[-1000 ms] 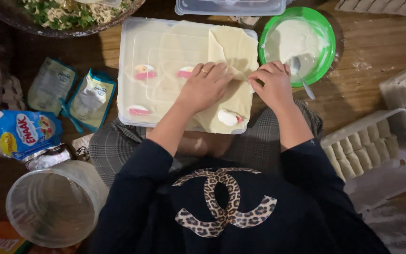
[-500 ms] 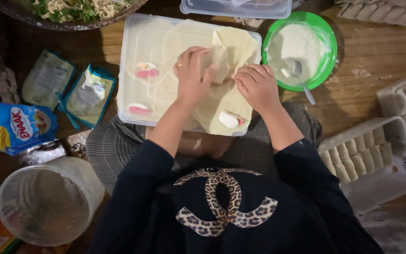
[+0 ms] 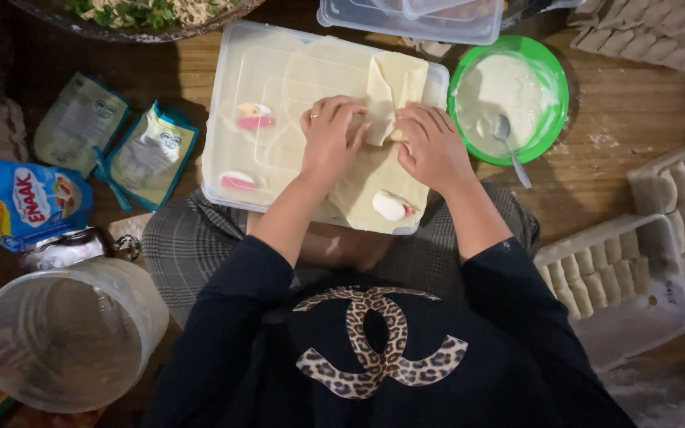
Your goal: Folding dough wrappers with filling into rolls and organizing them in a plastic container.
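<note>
While both hands (image 3: 382,143) press it, pastry sheet (image 3: 386,95) folds on lid (image 3: 239,158)

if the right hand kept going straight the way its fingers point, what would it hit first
The right hand points up and left over the lid, so it would probably first meet the folded pastry sheet at its fingertips; depth is hard to judge.

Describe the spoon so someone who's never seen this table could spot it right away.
Find the white plastic lid on the person's lap, where both hands fold a pastry sheet. Just beyond its far right corner sits a green bowl of white paste. The spoon stands in that bowl, its handle sticking over the near rim; it is the only metal utensil here.
</note>
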